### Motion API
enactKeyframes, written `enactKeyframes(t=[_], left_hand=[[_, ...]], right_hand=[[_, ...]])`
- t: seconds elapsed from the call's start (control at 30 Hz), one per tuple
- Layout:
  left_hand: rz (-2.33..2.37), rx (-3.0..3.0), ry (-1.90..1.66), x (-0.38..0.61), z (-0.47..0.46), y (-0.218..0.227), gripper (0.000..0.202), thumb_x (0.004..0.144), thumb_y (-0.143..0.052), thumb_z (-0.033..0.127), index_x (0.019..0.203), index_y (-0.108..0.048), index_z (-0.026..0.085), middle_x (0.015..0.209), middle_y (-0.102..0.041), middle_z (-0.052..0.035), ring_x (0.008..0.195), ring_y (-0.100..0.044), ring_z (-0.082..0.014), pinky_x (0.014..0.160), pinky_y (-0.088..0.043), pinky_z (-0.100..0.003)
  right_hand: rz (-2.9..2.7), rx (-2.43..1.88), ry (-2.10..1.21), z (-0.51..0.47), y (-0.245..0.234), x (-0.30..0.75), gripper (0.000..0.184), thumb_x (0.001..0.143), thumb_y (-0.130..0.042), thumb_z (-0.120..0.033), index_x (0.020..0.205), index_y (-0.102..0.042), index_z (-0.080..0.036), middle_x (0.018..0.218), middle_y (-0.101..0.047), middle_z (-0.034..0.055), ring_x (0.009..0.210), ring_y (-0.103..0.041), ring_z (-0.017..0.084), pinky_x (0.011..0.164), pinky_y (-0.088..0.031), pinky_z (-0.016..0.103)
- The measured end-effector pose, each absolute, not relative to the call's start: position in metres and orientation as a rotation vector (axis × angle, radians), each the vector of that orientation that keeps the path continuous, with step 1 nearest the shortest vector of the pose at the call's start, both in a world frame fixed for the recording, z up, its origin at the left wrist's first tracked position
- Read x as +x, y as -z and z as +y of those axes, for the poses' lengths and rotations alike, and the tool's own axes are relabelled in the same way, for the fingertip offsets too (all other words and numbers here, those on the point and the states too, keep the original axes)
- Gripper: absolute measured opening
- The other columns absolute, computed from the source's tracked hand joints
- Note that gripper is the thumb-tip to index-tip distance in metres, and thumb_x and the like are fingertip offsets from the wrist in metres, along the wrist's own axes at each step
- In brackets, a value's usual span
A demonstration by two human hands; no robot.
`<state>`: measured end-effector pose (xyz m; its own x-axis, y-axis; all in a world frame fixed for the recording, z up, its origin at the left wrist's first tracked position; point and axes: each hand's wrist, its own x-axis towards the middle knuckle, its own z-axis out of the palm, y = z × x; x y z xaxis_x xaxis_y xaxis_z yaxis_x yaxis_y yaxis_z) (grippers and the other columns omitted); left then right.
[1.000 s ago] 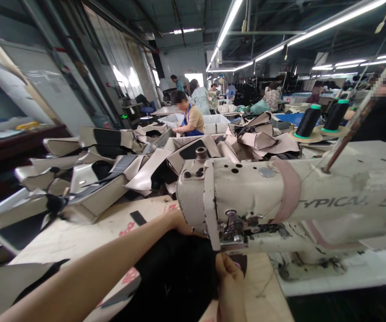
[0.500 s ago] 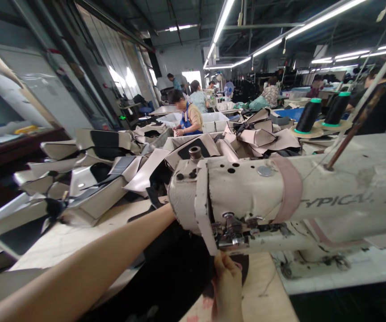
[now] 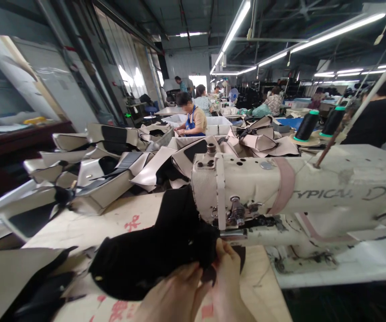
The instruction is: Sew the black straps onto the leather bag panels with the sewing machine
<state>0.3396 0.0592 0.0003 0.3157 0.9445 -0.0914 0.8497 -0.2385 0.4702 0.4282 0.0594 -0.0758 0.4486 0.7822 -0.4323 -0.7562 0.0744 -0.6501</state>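
Observation:
A black fabric piece [image 3: 136, 257] lies on the wooden work surface, one end under the head of a white sewing machine [image 3: 246, 188]. Close below the machine's needle area, my right hand [image 3: 229, 273] pinches the edge of the fabric. Beside it on the left, my left hand [image 3: 176, 293] grips the near edge of the same piece, its fingers closed together. The fingertips of both hands are partly hidden against the dark cloth. The needle itself cannot be made out.
Beige and black sewn pieces [image 3: 106, 188] are heaped behind and to the left. Another beige and black piece [image 3: 22, 273] lies at the near left. Black thread spools [image 3: 307, 126] stand behind the machine. A co-worker in a blue apron [image 3: 195, 120] sits beyond the heap.
My left hand has come back from behind the machine head to the near edge of the fabric. The fabric now spreads out leftward. My right hand keeps its pinch; the view has shifted slightly.

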Motion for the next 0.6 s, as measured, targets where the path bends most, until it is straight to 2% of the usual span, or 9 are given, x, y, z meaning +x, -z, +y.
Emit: enactKeyframes(t=[0.1, 0.2, 0.3, 0.47, 0.6], left_hand=[[1.641, 2.19, -0.293, 0.357, 0.068, 0.003, 0.048, 0.081, -0.041, 0.045, 0.115, -0.054, 0.014, 0.112, -0.062, -0.0166, 0.102, -0.058, -0.0286, 0.084, -0.043, -0.034], [1.726, 2.11, -0.252, 0.379, 0.085, 0.007, 0.056, 0.086, -0.031, 0.048, 0.117, -0.046, 0.004, 0.103, -0.063, -0.0221, 0.094, -0.062, -0.0272, 0.075, -0.046, -0.031], [1.768, 2.034, -0.239, 0.389, 0.094, 0.011, 0.056, 0.086, -0.028, 0.052, 0.105, -0.054, 0.006, 0.096, -0.066, -0.0205, 0.09, -0.064, -0.0271, 0.071, -0.045, -0.03], [1.734, 2.048, -0.28, 0.384, 0.096, 0.018, 0.055, 0.09, -0.02, 0.046, 0.083, -0.065, 0.015, 0.086, -0.07, -0.0131, 0.09, -0.064, -0.0226, 0.073, -0.044, -0.028], [1.703, 2.067, -0.328, 0.381, 0.094, 0.027, 0.062, 0.091, -0.014, 0.045, 0.08, -0.068, 0.016, 0.079, -0.071, -0.0115, 0.089, -0.064, -0.0216, 0.073, -0.043, -0.027]], right_hand=[[-0.045, -0.987, -1.13, 0.06, 0.074, 0.432, 0.038, 0.055, -0.071, -0.046, 0.07, -0.057, -0.014, 0.054, -0.053, -0.0026, 0.047, -0.045, 0.009, 0.045, -0.035, 0.02], [-0.083, -1.03, -1.115, 0.059, 0.072, 0.434, 0.037, 0.057, -0.07, -0.045, 0.071, -0.058, -0.013, 0.052, -0.051, -0.0029, 0.045, -0.041, 0.008, 0.042, -0.03, 0.019], [-0.127, -1.053, -1.105, 0.058, 0.071, 0.433, 0.04, 0.06, -0.066, -0.049, 0.075, -0.057, -0.013, 0.057, -0.054, -0.0008, 0.048, -0.044, 0.009, 0.042, -0.029, 0.019], [-0.218, -1.133, -1.077, 0.06, 0.078, 0.433, 0.048, 0.064, -0.059, -0.056, 0.081, -0.058, -0.011, 0.058, -0.054, 0.0004, 0.046, -0.044, 0.009, 0.04, -0.027, 0.019], [-0.392, -1.219, -1.05, 0.053, 0.082, 0.446, 0.048, 0.068, -0.057, -0.059, 0.075, -0.058, -0.011, 0.05, -0.05, -0.0011, 0.039, -0.042, 0.009, 0.039, -0.032, 0.021]])
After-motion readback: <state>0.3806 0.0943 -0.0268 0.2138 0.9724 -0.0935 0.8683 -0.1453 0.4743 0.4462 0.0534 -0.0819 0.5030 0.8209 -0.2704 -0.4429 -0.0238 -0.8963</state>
